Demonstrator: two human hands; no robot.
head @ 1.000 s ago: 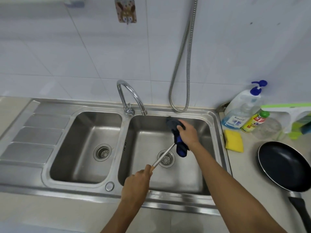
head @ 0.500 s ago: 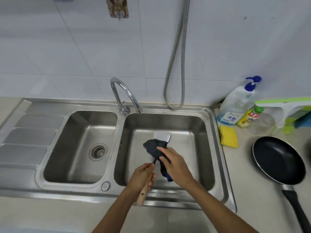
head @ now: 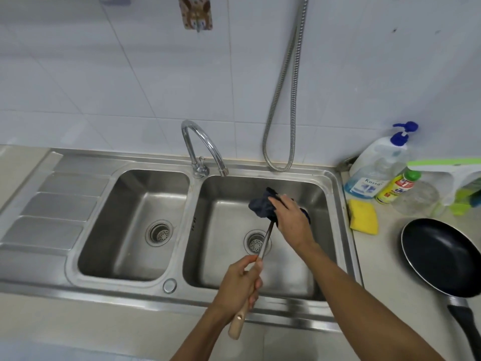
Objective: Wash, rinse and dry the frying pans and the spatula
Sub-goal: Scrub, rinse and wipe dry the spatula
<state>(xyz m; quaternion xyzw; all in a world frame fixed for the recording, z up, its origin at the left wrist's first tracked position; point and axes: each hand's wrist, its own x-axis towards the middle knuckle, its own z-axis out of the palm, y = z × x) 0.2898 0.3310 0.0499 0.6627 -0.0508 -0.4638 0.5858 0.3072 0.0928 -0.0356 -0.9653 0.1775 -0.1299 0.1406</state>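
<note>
Both hands work over the right basin [head: 234, 186] of the steel sink. The left hand [head: 239, 285] is curled round the wooden handle of the spatula [head: 265, 242] and holds it slanted, blade end pointing away over the basin. The right hand [head: 291, 217] grips a dark blue cloth [head: 261, 207] that is wrapped round the blade, so the blade itself is hidden. No water runs from the tap [head: 205, 144], so I judge this is the drying step for the spatula. The next move calls for sliding the cloth down the metal shaft toward the handle, then laying the spatula somewhere dry. The left hand must hold firmly, because a wet handle can turn in the fingers.

One frying pan [head: 440, 256] lies on the counter [head: 377, 272] at the right, apart from the sink. Its dark inside looks empty, but I cannot tell if it is dry. No second pan is in view. The right basin holds only its drain strainer [head: 256, 242] on the floor, and the left basin [head: 135, 194] likewise. Beside the sink stand a pump bottle [head: 374, 165] with blue liquid low in it and a small yellow bottle [head: 397, 186]. A yellow sponge [head: 363, 217] lies just in front of them.
</note>
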